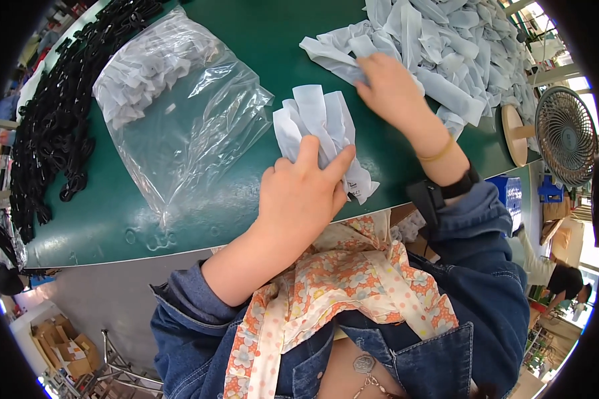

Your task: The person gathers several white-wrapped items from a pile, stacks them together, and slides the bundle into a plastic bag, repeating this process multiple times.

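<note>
The left hand (301, 191) presses spread fingers on the small pale bunch (310, 104) under it on the green desk (259, 40), while the right hand (394, 91) touches the big pale pile (446, 50) ahead, its grip too hidden to tell.

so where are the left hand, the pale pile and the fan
Left hand (303, 189), head view: back of the hand
Pale pile (449, 56), head view: middle of the heap
Fan (567, 136), head view: centre of its grille
</note>
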`<state>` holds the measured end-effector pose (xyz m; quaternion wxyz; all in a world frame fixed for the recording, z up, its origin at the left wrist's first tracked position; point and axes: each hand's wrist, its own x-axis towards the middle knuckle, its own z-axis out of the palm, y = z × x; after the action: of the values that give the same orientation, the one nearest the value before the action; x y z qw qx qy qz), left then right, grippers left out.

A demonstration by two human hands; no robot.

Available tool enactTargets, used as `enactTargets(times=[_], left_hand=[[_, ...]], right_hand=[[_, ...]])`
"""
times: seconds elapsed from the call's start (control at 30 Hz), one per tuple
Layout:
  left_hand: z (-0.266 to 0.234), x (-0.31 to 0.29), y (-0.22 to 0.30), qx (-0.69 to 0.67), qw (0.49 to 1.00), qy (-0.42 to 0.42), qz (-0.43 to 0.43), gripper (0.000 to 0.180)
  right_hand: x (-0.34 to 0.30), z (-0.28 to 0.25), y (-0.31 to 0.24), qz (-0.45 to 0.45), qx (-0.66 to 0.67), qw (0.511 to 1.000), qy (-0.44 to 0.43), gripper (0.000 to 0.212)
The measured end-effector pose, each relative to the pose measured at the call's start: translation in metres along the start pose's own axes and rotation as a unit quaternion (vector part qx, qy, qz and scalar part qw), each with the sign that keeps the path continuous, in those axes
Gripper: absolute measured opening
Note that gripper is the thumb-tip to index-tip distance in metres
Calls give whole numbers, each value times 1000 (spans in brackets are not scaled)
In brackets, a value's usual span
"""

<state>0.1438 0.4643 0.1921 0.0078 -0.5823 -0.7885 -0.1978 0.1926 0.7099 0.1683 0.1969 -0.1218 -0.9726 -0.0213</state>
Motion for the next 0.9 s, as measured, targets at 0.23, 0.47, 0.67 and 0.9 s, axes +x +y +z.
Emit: enactTargets(times=[0.23, 0.47, 0.67, 0.9], left_hand=[[-3, -7, -3, -30, 1000, 0, -10, 46], [6, -28, -19, -339, 926, 90, -143, 47], [8, -39, -28, -565, 783, 28, -260, 39], [-25, -34, -40, -191, 981, -32, -6, 52]], right_hand=[[-35, -74, -48, 293, 245, 872, -307, 43], [-67, -61, -60, 259, 309, 898, -175, 51], [-66, -57, -102, 94, 226, 967, -72, 65], [-66, -43, -96, 22, 173, 981, -85, 85]])
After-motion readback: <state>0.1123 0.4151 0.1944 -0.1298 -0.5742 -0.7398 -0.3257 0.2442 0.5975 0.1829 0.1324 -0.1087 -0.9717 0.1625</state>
